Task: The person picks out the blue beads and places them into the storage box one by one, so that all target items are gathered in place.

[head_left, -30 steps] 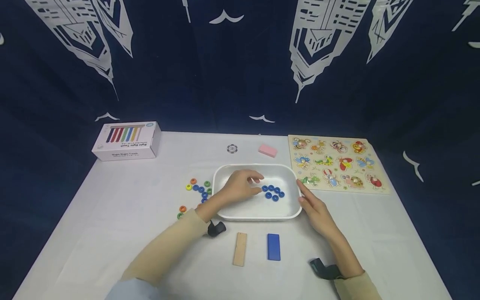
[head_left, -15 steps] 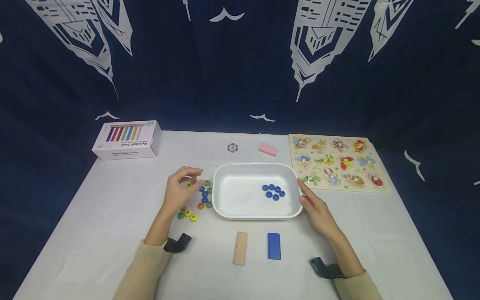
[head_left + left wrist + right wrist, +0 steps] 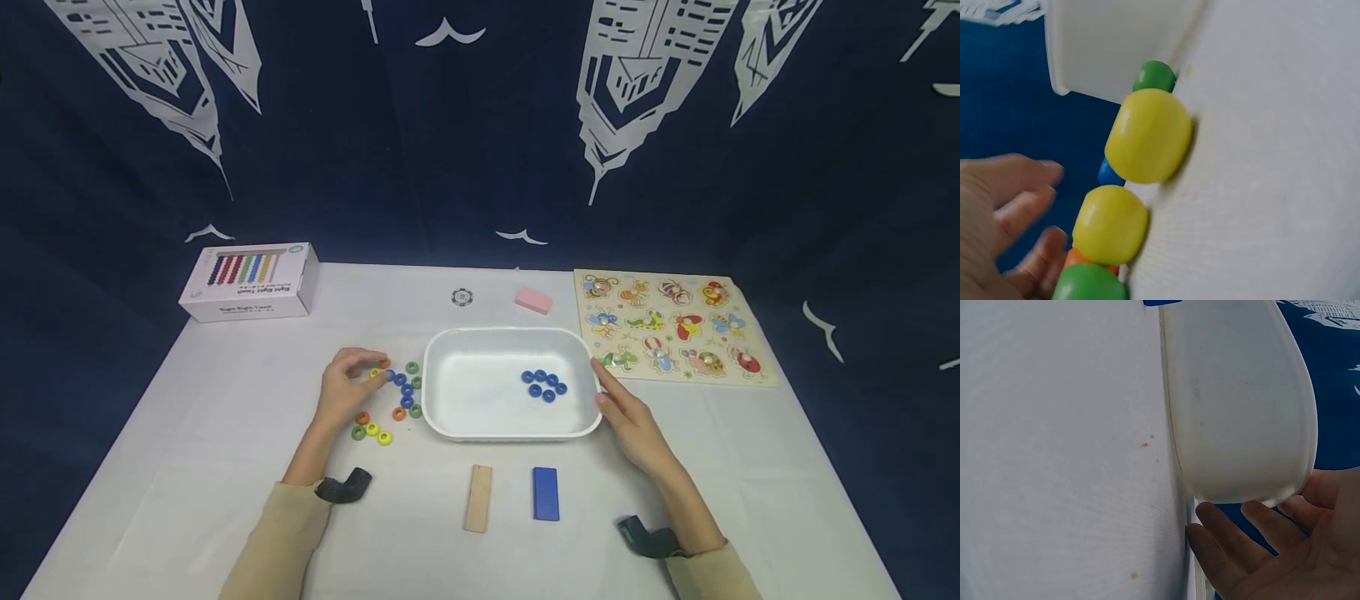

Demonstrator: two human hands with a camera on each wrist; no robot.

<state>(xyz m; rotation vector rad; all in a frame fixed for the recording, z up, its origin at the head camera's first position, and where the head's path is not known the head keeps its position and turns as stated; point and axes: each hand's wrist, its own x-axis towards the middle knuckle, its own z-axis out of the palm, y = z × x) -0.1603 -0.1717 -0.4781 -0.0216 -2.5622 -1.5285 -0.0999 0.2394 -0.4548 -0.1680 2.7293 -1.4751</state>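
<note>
The left hand [image 3: 343, 392] is hovering over a loose scatter of beads beside the tray's left end, its fingers softly bent and the thumb standing a little apart from the index finger; I'm not seeing anything held between them, though the nearest blue bead [image 3: 391, 376] is sitting right by the thumb tip. The right hand [image 3: 632, 425] is steadying the white tray [image 3: 465, 383] at its right end, fingers fairly straight and spread against the outer wall and rim rather than wrapped around it. As I'm judging it, the person is in the middle of picking out blue beads, and the next move is calling for a neat pinch on that one without nudging the orange bead [image 3: 385, 363] and yellow bead [image 3: 375, 373] lying close by. Inside the tray, six blue beads [image 3: 540, 376] are lying in a loose cluster toward the right, leaving its left half bare. Green, orange, yellow and more blue ones are lying outside on the white tablecloth [image 3: 187, 467]. The printed carton [image 3: 250, 287] is standing at the far left, and I can't tell what it's holding.
</note>
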